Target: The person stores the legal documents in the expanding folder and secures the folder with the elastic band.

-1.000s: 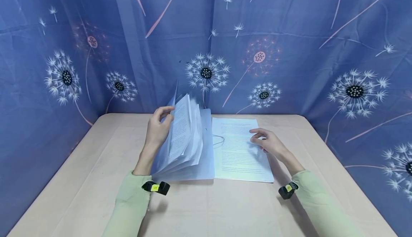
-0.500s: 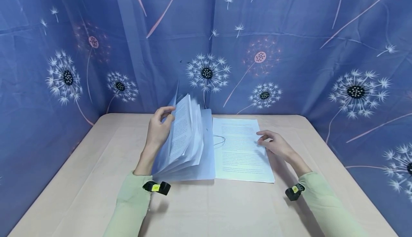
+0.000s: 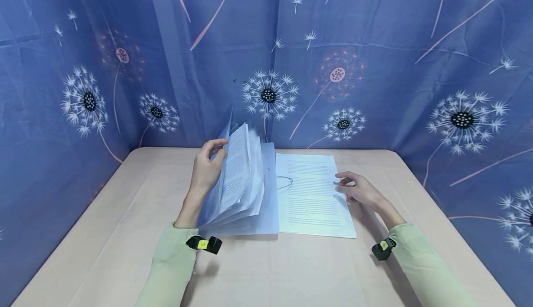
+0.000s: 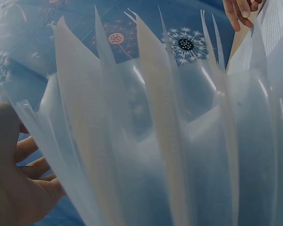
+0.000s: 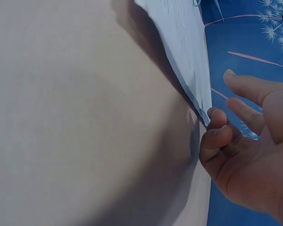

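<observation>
My left hand (image 3: 207, 166) grips the raised left cover of a translucent blue folder (image 3: 269, 205), whose inner leaves stand fanned out. Up close in the left wrist view, clear plastic sleeves (image 4: 198, 155) spread apart, some with paper inside, beside the left hand (image 4: 23, 183). To the folder's right lies a stack of printed paper (image 3: 314, 205). My right hand (image 3: 362, 190) is at that stack's right edge, thumb and fingers apart. The right wrist view has the right hand (image 5: 254, 160) with its lower fingers bent right at the edge of the paper (image 5: 184, 52).
A thin dark loop (image 3: 291, 182) lies over the paper's left margin. Pale cloth covers the table (image 3: 308, 270). Blue curtains (image 3: 225, 75) with dandelion prints rise along its back and sides. Each forearm wears a black wrist camera, such as the left camera (image 3: 214, 245).
My right hand has drawn back to the right, from over the printed page to its right edge. The left hand and the fanned folder have stayed in place.
</observation>
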Demonstrator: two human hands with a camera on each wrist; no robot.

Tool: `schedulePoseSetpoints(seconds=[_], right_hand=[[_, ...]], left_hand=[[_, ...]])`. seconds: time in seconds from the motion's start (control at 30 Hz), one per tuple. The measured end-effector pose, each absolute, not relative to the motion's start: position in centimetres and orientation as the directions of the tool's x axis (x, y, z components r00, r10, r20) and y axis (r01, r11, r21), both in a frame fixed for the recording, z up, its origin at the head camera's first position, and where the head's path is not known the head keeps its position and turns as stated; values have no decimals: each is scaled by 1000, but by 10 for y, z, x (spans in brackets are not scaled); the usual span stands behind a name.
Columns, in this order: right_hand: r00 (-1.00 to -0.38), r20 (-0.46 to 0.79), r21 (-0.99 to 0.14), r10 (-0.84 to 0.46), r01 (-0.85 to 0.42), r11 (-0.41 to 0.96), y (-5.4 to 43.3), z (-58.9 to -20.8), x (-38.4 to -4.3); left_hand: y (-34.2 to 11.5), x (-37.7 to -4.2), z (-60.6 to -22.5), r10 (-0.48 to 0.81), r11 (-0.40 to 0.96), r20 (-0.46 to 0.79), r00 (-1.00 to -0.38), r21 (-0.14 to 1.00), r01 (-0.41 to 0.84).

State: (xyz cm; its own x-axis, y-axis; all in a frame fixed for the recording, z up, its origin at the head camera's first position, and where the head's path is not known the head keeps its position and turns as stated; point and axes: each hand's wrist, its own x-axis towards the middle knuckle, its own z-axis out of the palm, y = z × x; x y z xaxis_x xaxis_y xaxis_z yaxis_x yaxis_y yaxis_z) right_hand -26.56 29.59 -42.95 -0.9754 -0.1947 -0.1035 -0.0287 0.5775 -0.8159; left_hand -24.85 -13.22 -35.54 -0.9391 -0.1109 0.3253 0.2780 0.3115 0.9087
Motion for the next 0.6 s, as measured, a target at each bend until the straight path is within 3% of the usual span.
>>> schedulePoseSetpoints(seconds=[0.6], right_hand=[[-970,-140,-764,-200,-23,645,298,-439,-274]], left_hand=[[-131,-250,-355,-166,265,314,-935,927,264]])
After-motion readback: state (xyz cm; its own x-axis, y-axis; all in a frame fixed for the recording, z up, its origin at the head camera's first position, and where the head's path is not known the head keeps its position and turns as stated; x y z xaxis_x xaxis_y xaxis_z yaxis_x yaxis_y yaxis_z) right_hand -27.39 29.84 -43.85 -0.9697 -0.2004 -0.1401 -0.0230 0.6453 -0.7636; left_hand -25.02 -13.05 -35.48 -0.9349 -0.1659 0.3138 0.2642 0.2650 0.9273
